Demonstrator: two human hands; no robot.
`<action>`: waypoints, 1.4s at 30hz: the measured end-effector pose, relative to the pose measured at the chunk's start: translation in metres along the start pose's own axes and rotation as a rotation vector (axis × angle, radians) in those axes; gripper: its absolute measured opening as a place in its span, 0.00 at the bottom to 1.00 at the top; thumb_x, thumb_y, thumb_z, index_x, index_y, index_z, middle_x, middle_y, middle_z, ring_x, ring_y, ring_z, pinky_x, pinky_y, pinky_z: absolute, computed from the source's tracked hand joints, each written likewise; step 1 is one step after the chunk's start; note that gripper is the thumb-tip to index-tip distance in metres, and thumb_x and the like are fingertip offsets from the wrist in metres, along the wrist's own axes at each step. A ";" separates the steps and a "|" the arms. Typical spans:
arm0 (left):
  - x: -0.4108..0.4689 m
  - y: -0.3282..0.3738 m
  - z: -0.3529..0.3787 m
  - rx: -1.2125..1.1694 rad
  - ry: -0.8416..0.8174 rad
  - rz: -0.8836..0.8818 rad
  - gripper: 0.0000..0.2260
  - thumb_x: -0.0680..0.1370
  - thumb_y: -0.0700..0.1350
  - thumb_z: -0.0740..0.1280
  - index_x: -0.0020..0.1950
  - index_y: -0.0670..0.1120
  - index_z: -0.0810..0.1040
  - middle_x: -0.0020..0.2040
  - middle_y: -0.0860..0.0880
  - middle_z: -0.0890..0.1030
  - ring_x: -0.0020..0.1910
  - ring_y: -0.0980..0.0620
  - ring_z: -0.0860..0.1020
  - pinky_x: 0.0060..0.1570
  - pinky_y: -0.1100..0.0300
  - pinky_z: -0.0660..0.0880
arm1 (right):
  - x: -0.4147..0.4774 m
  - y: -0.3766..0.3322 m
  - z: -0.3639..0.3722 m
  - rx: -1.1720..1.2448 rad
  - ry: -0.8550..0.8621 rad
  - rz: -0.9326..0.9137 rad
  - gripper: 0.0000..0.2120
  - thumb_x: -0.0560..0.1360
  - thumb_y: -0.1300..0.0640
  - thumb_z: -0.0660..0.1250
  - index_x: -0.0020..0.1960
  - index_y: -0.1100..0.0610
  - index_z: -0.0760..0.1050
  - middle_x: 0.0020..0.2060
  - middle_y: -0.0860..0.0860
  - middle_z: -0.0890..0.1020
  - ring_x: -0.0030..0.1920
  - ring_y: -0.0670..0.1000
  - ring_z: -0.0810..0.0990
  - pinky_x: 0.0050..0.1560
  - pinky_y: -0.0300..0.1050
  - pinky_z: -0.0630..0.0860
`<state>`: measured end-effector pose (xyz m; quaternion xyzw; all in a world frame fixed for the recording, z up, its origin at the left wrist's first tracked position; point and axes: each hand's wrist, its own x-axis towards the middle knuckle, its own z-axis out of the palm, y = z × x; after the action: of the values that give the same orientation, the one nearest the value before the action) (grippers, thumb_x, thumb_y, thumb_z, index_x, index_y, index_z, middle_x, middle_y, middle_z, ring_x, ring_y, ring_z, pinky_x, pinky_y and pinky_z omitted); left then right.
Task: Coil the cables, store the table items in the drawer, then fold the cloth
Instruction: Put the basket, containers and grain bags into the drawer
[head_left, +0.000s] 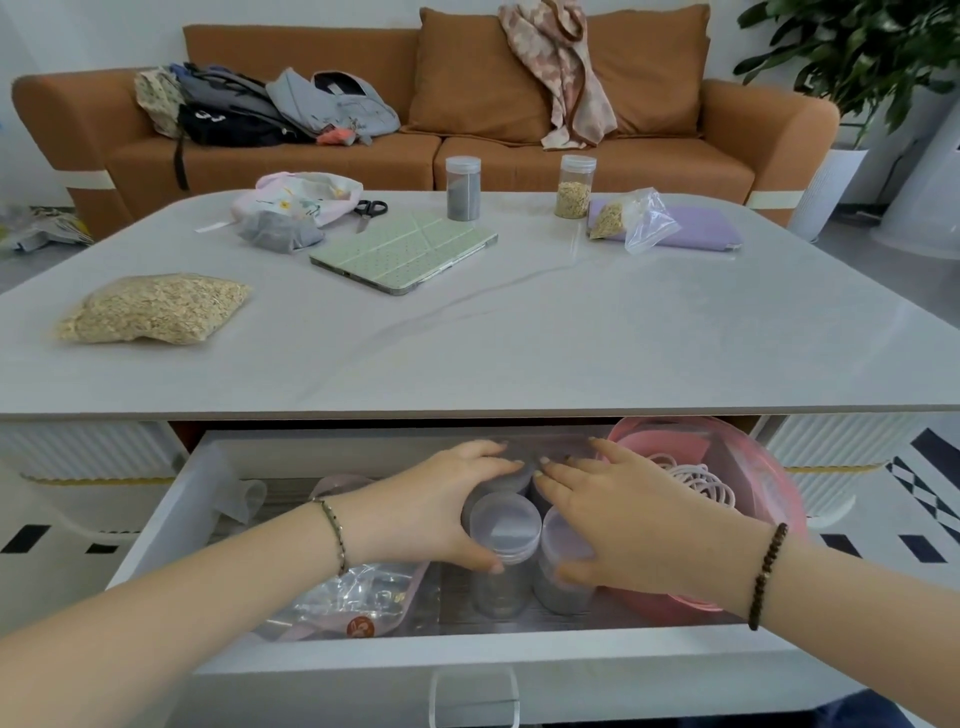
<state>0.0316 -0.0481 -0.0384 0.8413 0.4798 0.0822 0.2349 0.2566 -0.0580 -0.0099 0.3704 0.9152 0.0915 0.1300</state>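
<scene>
Ideally the person presses the clear jars (504, 540) together evenly and keeps them upright inside the open drawer (171, 525), against the pink basin (779, 467). Left hand (431, 509) and right hand (623, 519) cup the cluster from either side, fingers spread wide, touching lids and walls.

Jars in drawer (506, 535): you had approx. 3 visible, poss. more under hands
Jars on table (463, 188): 2
Grain bags (156, 309): 2
Tablets (404, 252): 1
Scissors (369, 210): 1 pr
Pink basins (769, 467): 1
Sofa cushions (467, 78): 2
</scene>
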 end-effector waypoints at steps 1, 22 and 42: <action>0.000 0.000 0.004 0.011 -0.001 0.006 0.49 0.67 0.56 0.80 0.81 0.53 0.58 0.81 0.53 0.53 0.79 0.57 0.54 0.74 0.69 0.51 | 0.000 0.000 0.002 -0.023 0.003 0.000 0.44 0.74 0.34 0.63 0.78 0.63 0.60 0.77 0.59 0.64 0.73 0.57 0.70 0.76 0.57 0.59; 0.007 0.002 0.028 -0.139 0.200 -0.168 0.58 0.60 0.55 0.83 0.79 0.56 0.48 0.69 0.53 0.73 0.62 0.53 0.77 0.59 0.63 0.74 | 0.010 -0.005 0.036 0.033 0.166 0.245 0.31 0.56 0.51 0.76 0.59 0.52 0.77 0.56 0.52 0.82 0.48 0.55 0.81 0.53 0.51 0.75; -0.012 0.032 -0.038 -0.093 0.095 -0.222 0.23 0.72 0.59 0.75 0.65 0.53 0.80 0.55 0.56 0.84 0.49 0.60 0.81 0.54 0.60 0.78 | -0.003 0.015 -0.006 0.180 0.530 0.128 0.19 0.72 0.31 0.63 0.41 0.47 0.78 0.33 0.41 0.79 0.39 0.45 0.79 0.55 0.48 0.76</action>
<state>0.0363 -0.0599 0.0108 0.7663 0.5762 0.1178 0.2585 0.2667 -0.0494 -0.0002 0.4007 0.8963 0.1117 -0.1534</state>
